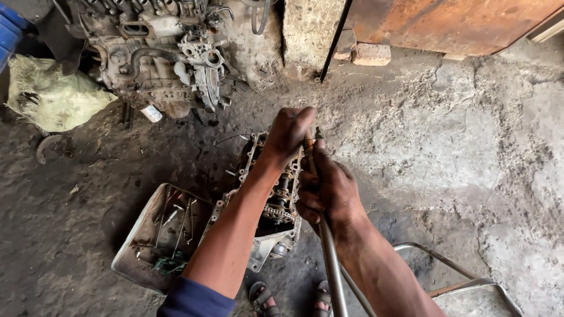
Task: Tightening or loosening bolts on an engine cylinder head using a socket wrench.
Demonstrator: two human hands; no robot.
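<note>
Hands (311,170) grip rod (329,258) above oily concrete floor (446,147).

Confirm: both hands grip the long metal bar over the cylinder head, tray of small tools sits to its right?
Not quite. Both the left hand and right hand grip the long metal bar over the cylinder head, but the head view shows the tray on its left.
</note>
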